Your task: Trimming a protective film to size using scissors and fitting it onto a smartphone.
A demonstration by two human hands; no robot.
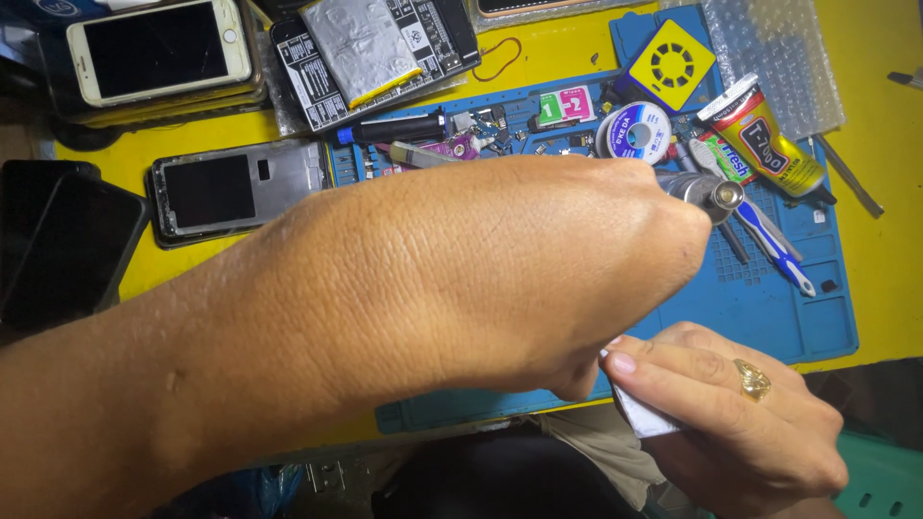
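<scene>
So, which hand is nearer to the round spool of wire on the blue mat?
Left. The left hand, gripping a silver tool, is right beside the spool; the right hand, pinching a white piece, is at the mat's front edge.

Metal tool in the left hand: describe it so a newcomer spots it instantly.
Start at the blue work mat on the yellow table. The left hand reaches across it from the left, and the metal tool pokes out of its far end, beside the glue tube. Unlike the blue-handled tweezers lying flat below it, it is a round silver barrel gripped in a fist.
</scene>
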